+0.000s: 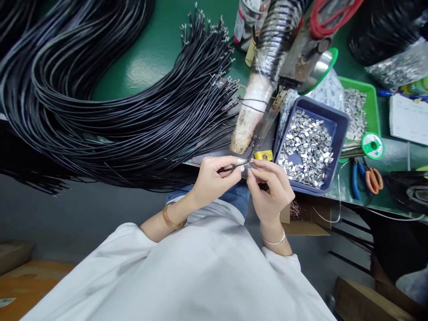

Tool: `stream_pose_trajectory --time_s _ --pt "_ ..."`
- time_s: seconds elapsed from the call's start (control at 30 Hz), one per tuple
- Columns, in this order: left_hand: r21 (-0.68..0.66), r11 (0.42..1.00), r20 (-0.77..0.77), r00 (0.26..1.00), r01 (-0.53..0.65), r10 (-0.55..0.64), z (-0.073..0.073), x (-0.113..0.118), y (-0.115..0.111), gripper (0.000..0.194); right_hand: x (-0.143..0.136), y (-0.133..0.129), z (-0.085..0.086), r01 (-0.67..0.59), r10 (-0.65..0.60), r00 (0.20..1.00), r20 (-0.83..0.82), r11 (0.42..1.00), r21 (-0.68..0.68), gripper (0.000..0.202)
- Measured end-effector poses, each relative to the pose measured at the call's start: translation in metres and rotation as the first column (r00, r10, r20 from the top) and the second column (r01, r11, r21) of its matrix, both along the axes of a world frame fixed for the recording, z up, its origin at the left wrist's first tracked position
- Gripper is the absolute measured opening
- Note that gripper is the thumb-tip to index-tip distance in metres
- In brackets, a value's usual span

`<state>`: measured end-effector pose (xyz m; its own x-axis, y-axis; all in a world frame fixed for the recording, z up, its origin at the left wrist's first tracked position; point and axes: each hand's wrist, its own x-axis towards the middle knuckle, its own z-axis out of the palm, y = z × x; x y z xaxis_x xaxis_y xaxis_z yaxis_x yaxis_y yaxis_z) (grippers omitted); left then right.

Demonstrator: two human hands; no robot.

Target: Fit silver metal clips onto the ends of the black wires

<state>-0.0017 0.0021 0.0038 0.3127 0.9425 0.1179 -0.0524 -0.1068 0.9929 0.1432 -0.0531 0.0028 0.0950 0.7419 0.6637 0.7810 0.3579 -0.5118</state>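
My left hand (217, 178) pinches a thin black cable (230, 168) close to its end, between thumb and forefinger. Against that cable end my right hand (272, 185) is closed, its thumb and fingertips pressed together on something too small to make out. The fingertips of both hands almost meet at the table's front edge. Just beyond them lies a yellow block (263, 155). To the right of my right hand stands a dark blue tray (340, 133) full of small silvery metal connector pieces (306, 145).
A large bundle of black cables (140, 116) covers the left side of the green table (147, 71). A plastic-wrapped duct (261, 89) hangs down near my hands. Further right are a green tray (372, 102), a wire spool (372, 146) and orange-handled pliers (373, 179).
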Motion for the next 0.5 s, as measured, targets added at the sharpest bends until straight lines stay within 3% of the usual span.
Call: stream_pose_trajectory --time_s 0.2,0.3,0.43,0.5 --pt "-0.240 0.970 0.074 0.997 0.042 -0.025 -0.002 -0.001 0.001 0.013 -0.001 -0.004 -0.004 -0.025 0.024 0.999 0.026 0.999 0.022 0.020" --pt "-0.259 0.962 0.097 0.993 0.087 -0.063 -0.001 -0.001 0.002 0.012 0.001 -0.005 -0.003 -0.006 0.006 0.999 0.035 1.000 0.011 0.016" --pt "-0.253 0.959 0.147 0.985 0.127 -0.091 0.000 -0.002 0.001 0.008 0.007 -0.008 0.002 -0.003 -0.007 0.991 -0.137 0.997 -0.076 0.014" --pt "-0.237 0.964 0.112 0.989 0.118 -0.093 -0.002 -0.003 -0.002 0.010 0.009 -0.010 0.007 0.014 -0.022 0.992 -0.121 0.997 -0.069 0.016"
